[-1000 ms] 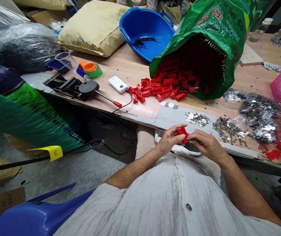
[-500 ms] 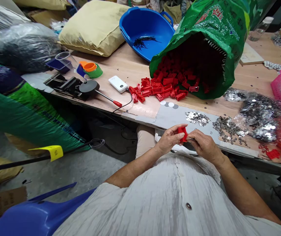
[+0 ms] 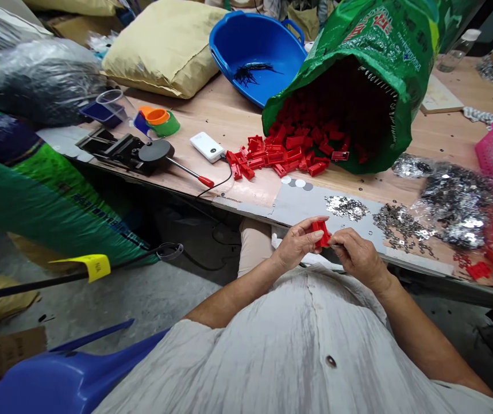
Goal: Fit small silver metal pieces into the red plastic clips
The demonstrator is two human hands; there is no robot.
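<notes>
Between thumb and fingers, my left hand [image 3: 297, 244] grips a small red plastic housing [image 3: 322, 232] just off the table's front edge. My right hand [image 3: 355, 253] is beside it on the right, thumb and index finger pinched at the housing's end. A tiny piece may be in that pinch, but I cannot make it out. Beyond my hands, a pile of small shiny metal plates [image 3: 346, 207] lies on a grey sheet [image 3: 302, 202]. To its right are darker small metal parts [image 3: 401, 225].
A green woven sack [image 3: 380, 86] lies on its side, spilling red housings [image 3: 289, 150]. Behind it stands a blue basin [image 3: 259, 52]. A black hand press [image 3: 121, 150] with a red-tipped lever sits left, near a white power bank [image 3: 207, 147]. Bagged metal parts [image 3: 459, 201] lie right.
Both hands stay almost in place. The red housing has turned slightly in my left fingers, and my right hand has shifted a little at its end.
</notes>
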